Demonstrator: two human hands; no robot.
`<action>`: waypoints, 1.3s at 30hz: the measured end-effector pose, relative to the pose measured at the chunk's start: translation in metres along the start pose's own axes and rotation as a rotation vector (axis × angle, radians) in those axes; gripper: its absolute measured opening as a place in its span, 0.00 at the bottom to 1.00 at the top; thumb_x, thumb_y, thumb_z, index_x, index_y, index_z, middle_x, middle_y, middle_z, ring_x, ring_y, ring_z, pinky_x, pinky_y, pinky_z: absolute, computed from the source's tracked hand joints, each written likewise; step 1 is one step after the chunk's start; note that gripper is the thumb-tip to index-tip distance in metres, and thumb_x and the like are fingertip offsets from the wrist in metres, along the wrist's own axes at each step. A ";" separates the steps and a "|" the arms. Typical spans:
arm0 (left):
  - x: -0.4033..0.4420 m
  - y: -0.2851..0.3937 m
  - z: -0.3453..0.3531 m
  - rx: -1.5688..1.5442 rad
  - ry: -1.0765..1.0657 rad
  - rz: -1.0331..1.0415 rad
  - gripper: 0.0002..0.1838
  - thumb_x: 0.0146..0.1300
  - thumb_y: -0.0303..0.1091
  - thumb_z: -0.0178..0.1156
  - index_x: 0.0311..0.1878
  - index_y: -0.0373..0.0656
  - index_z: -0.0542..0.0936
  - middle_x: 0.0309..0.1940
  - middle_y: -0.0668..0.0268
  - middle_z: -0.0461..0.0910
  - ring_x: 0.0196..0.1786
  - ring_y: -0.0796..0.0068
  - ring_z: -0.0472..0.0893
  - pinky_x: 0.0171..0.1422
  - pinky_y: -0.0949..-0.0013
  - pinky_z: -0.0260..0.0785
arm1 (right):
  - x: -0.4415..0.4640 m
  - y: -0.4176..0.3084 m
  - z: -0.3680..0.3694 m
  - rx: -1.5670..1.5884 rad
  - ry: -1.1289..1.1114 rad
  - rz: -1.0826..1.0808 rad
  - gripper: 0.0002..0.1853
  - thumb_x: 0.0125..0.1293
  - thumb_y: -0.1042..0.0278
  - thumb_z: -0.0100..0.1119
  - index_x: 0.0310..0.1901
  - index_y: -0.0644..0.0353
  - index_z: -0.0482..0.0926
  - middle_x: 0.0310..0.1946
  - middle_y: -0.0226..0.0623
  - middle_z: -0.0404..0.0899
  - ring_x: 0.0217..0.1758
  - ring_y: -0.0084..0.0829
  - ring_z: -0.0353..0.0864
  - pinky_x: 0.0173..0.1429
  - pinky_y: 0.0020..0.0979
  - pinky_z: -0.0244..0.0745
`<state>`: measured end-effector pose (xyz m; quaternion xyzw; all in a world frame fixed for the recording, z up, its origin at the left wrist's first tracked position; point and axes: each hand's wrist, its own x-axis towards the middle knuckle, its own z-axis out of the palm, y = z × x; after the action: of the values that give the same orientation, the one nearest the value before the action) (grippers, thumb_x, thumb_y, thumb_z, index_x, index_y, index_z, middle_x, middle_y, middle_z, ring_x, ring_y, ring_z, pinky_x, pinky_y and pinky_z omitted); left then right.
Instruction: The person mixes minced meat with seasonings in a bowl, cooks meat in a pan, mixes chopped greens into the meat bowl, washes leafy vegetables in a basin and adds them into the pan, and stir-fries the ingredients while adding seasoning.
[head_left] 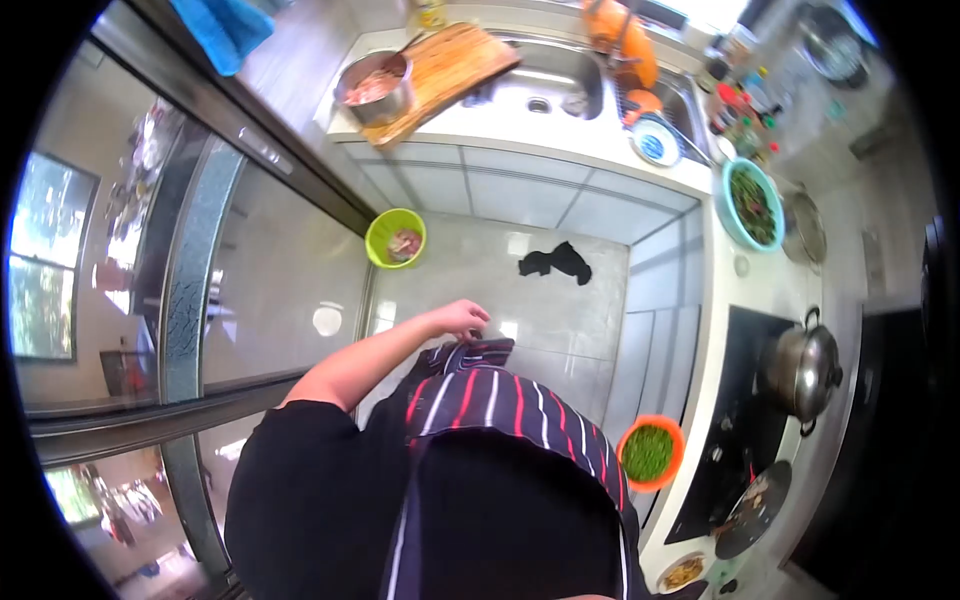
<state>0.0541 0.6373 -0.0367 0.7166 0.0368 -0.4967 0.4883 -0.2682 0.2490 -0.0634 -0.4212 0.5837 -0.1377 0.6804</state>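
My left hand (460,320) hangs in front of my striped apron (505,400), above the floor. Its fingers are loosely bent and a little apart, and I see nothing in them. My right hand does not show; my body hides that side. An orange bowl (681,440) of chopped greens (648,453) appears beside the apron at the counter's edge. Whether anything supports it from below is hidden.
A lime-green bin (372,243) and a black cloth (556,262) are on the floor. Along the counter are a metal pot of meat (375,88), a cutting board (450,72), a sink (560,70), a blue basin (735,225), a lidded pot (803,370) and a frying pan (765,515).
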 end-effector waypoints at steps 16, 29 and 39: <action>0.002 0.186 -0.217 -0.996 -0.114 0.665 0.21 0.70 0.44 0.50 0.56 0.38 0.73 0.46 0.61 0.80 0.46 0.71 0.79 0.55 0.66 0.71 | -0.177 -0.106 0.634 -0.608 -1.404 -0.088 0.14 0.59 0.66 0.57 0.44 0.61 0.71 0.27 0.31 0.73 0.23 0.23 0.73 0.25 0.25 0.71; -0.066 0.157 -0.398 -1.356 0.686 0.492 0.09 0.58 0.31 0.59 0.38 0.40 0.71 0.23 0.66 0.72 0.20 0.70 0.76 0.23 0.62 0.75 | -0.131 -0.085 1.009 -1.146 -1.520 -0.582 0.28 0.56 0.47 0.67 0.51 0.61 0.78 0.29 0.32 0.80 0.29 0.19 0.73 0.31 0.23 0.69; -0.034 0.130 -0.456 -0.283 1.264 0.010 0.18 0.53 0.32 0.59 0.46 0.35 0.72 0.30 0.50 0.79 0.31 0.54 0.81 0.35 0.56 0.74 | -0.191 -0.062 1.072 -0.874 -1.814 -0.805 0.20 0.69 0.53 0.54 0.34 0.64 0.81 0.30 0.36 0.77 0.29 0.25 0.80 0.37 0.27 0.75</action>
<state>0.4154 0.9204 0.0890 0.7997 0.3788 0.0330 0.4647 0.6726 0.7830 0.0727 -0.7327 -0.3193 0.2316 0.5546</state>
